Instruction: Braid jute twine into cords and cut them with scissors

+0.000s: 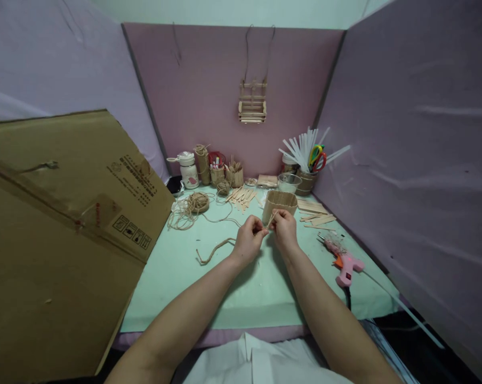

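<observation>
At the frame's left we see a box [65, 240], then the twine [198, 201] on the tabletop [177, 290]. Left of centre, a cord [217, 248] trails into our left hand [249, 240], which pinches it — our right hand [284, 230] grips strands near the centre, just before the basket [281, 199]. At lower right lies the glue gun [348, 266].

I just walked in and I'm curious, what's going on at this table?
The person's left hand and right hand hold thin twine between their fingertips. A braided-looking cord lies on the green cloth, beside the left hand. An open container of wooden sticks stands just beyond the hands, and a pink glue gun lies off to the right.
</observation>
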The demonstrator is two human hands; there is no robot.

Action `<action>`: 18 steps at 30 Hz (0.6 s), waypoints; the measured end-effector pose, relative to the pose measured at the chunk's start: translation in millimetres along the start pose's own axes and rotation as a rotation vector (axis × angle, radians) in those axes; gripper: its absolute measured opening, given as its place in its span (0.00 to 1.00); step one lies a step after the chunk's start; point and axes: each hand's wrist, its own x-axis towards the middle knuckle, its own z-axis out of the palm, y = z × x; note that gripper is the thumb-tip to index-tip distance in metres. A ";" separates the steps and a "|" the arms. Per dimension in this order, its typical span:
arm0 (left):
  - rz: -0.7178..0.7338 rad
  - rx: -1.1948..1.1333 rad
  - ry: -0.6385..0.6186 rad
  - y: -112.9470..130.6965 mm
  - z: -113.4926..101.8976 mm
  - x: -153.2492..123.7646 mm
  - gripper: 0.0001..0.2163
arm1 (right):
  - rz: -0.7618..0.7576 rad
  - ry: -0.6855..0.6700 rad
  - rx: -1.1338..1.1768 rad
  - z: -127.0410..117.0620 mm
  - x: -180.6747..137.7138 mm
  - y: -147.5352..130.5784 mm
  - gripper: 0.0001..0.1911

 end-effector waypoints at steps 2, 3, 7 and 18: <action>-0.009 -0.024 0.018 -1.8 1.6 -0.6 0.07 | 0.006 -0.020 -0.005 -0.3 0.4 -3.5 0.11; -0.024 -0.041 0.028 -4.0 1.6 -0.2 0.07 | 0.015 -0.047 -0.025 -0.2 0.3 -5.1 0.10; -0.124 -0.197 0.089 -14.6 -1.4 5.3 0.09 | 0.059 -0.161 -0.103 1.0 -1.0 -7.9 0.07; -0.295 -0.502 0.177 -8.6 -10.3 13.7 0.15 | 0.196 -0.335 -0.236 3.3 -7.8 -7.9 0.12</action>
